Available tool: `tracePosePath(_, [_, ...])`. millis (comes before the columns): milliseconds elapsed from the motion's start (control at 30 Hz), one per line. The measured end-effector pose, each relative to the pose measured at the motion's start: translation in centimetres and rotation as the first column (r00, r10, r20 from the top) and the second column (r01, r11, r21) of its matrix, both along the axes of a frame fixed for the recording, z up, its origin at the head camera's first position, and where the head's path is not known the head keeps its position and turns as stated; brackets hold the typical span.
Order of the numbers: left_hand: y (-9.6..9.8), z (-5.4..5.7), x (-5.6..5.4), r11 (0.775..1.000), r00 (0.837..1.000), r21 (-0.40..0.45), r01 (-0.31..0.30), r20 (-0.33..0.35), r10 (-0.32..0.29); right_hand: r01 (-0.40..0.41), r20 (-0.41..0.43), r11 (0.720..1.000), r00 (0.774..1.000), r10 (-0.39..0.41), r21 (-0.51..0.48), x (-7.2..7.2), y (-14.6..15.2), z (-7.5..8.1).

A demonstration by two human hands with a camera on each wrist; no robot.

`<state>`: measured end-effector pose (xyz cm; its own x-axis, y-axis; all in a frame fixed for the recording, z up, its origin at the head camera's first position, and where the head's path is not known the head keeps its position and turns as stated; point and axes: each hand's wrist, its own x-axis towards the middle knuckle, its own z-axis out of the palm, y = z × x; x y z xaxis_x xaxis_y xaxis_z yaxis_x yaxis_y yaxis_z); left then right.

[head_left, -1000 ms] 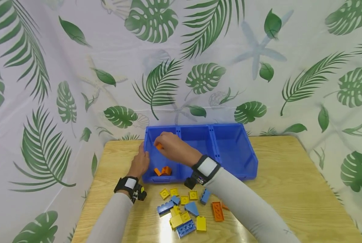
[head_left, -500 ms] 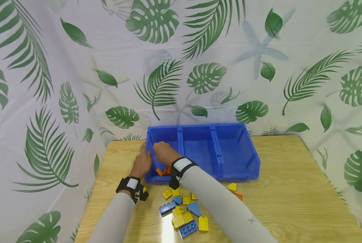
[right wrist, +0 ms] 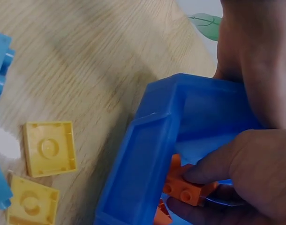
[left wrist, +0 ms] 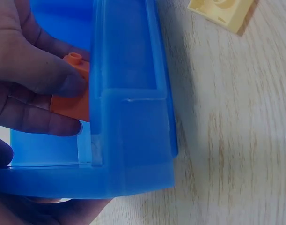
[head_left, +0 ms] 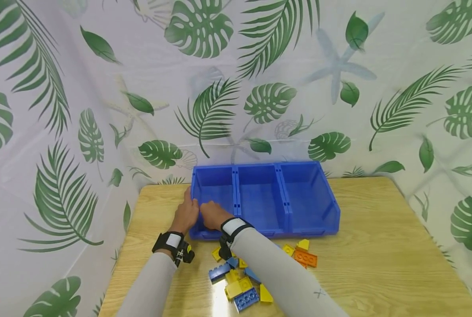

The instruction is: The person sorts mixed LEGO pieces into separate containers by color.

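Note:
My left hand (head_left: 185,215) grips the left wall of a blue bin (head_left: 311,232) with three compartments. Down in the leftmost compartment, my right hand (head_left: 213,215) pinches an orange toy brick (right wrist: 186,186) between thumb and fingers, close behind the bin's front wall. The left wrist view shows the same orange brick (left wrist: 71,107) with a stud on top. Another orange piece (right wrist: 162,214) lies low beside it, mostly hidden by the front wall. From the head view, the right hand covers the pieces in that compartment.
Several blue bricks (head_left: 246,300) and yellow bricks (head_left: 232,290) lie on the wooden table (head_left: 382,264) in front of the bin, partly under the right sleeve. An orange brick (head_left: 305,258) lies right of that sleeve. A leaf-patterned cloth (head_left: 236,119) hangs behind.
My right hand has gone down with the orange brick into the left compartment and towards its front. The right sleeve shifted left, uncovering orange and yellow bricks. The left hand stays on the wall.

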<state>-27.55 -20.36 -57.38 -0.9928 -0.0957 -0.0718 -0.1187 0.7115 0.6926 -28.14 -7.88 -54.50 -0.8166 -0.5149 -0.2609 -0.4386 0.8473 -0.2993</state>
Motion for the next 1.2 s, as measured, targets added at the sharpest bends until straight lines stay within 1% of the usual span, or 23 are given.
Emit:
tracePosePath(100, [0.2, 0.0, -0.1, 1.000, 1.000, 0.004, -0.004, 0.003, 0.004, -0.005, 0.011, 1.000, 1.000, 0.005, 0.003, 0.0, 0.3, -0.1])
tracePosePath(300, [0.5, -0.2, -0.2, 1.000, 1.000, 0.009, 0.000, 0.021, 0.000, -0.042, -0.013, 0.999, 0.999, 0.042, 0.018, 0.5, 1.2, -0.3])
tracePosePath(433, [0.5, 0.0, -0.2, 1.000, 1.000, 0.015, -0.005, 0.028, 0.005, -0.072, 0.025, 0.997, 0.997, 0.072, -0.004, 0.7, 1.7, 0.0])
tracePosePath(533, [0.5, 0.1, -0.2, 1.000, 1.000, 0.016, -0.004, 0.026, 0.004, -0.111, 0.049, 0.994, 0.993, 0.111, 0.013, 0.7, 2.1, 0.5])
tracePosePath(600, [0.4, 0.2, -0.2, 1.000, 1.000, 0.011, 0.001, 0.028, -0.001, -0.157, 0.052, 0.987, 0.986, 0.155, 0.042, 0.7, 2.4, 1.1])
tracePosePath(700, [0.4, 0.2, -0.2, 1.000, 0.999, 0.007, 0.005, 0.032, -0.006, -0.202, 0.074, 0.976, 0.978, 0.196, 0.077, 0.9, 3.1, 2.7])
tracePosePath(767, [0.4, 0.3, -0.3, 1.000, 1.000, 0.008, 0.005, 0.030, -0.005, -0.208, 0.088, 0.974, 0.976, 0.201, 0.089, 1.0, 3.7, 4.0])
tracePosePath(867, [0.4, 0.3, -0.4, 1.000, 1.000, 0.013, 0.006, 0.028, -0.006, -0.189, 0.121, 0.977, 0.977, 0.177, 0.095, 1.3, 5.0, 5.9])
tracePosePath(933, [0.4, 0.3, -0.4, 1.000, 0.999, 0.015, 0.007, 0.035, -0.008, -0.201, 0.126, 0.975, 0.974, 0.189, 0.093, 1.6, 6.1, 7.0])
tracePosePath(1000, [0.4, 0.2, -0.3, 1.000, 0.999, 0.012, 0.005, 0.047, -0.006, -0.227, 0.130, 0.970, 0.968, 0.216, 0.084, 2.1, 7.2, 7.9])
tracePosePath(1067, [0.4, 0.1, -0.1, 1.000, 0.998, 0.012, 0.001, 0.055, -0.002, -0.261, 0.108, 0.962, 0.962, 0.252, 0.078, 2.9, 8.3, 8.7])
tracePosePath(1200, [0.3, 0.1, 0.1, 1.000, 0.998, 0.015, -0.009, 0.057, 0.008, -0.302, 0.058, 0.949, 0.953, 0.298, 0.090, 5.4, 10.6, 9.9])
